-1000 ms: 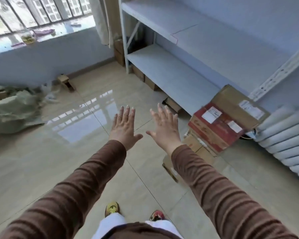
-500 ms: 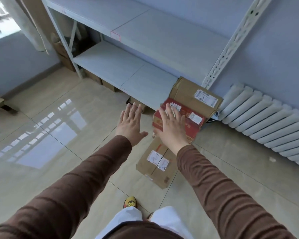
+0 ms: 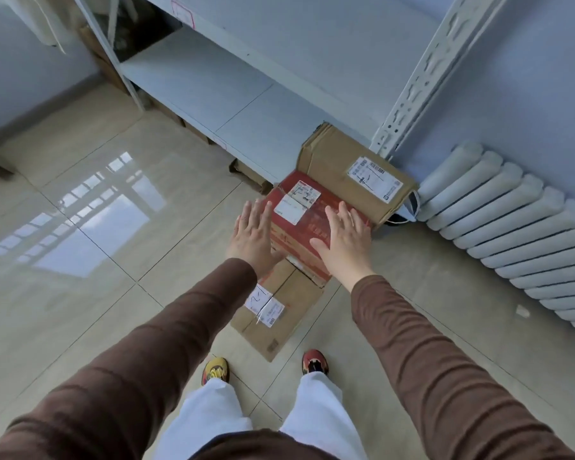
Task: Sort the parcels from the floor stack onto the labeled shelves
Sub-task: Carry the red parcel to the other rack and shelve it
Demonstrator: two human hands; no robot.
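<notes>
Three parcels lie on the floor by the white shelf unit (image 3: 213, 94). A red box (image 3: 307, 215) with white labels sits in the middle, a large brown box (image 3: 332, 157) behind it against the shelf post, and a flat brown box (image 3: 279, 313) in front of it near my feet. My left hand (image 3: 253, 235) is stretched out with straight fingers over the red box's left edge. My right hand (image 3: 344, 239) is spread over the box's right part. Whether either hand touches the box I cannot tell. Neither hand holds anything.
A white radiator (image 3: 518, 234) runs along the wall at the right. More brown boxes (image 3: 249, 175) sit under the lowest shelf. Small labels (image 3: 183, 13) mark the shelf edges. Glossy tiled floor (image 3: 80, 244) spreads out to the left. My shoes (image 3: 214, 370) stand just before the flat box.
The view has swung right and down toward the parcels. Both hands have moved from open floor to over the red box, spread to its two sides.
</notes>
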